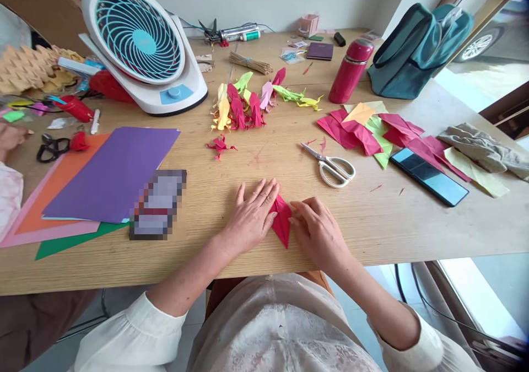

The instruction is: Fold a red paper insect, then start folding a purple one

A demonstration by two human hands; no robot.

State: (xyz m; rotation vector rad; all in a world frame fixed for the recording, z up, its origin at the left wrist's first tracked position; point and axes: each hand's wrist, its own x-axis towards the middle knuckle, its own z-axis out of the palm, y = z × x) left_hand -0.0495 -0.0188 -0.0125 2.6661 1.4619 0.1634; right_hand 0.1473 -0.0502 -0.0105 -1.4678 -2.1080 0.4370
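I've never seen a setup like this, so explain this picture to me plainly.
There is no machine: these are a person's bare hands, seen by a camera worn on the head, looking forward and down. The left hand lies flat over part of a folded red paper on the table. The right hand is at the paper's other edge; whether it pinches it is unclear. Beyond lie scissors and folded paper figures. A fan and coloured sheets are at left, a red bottle at right.
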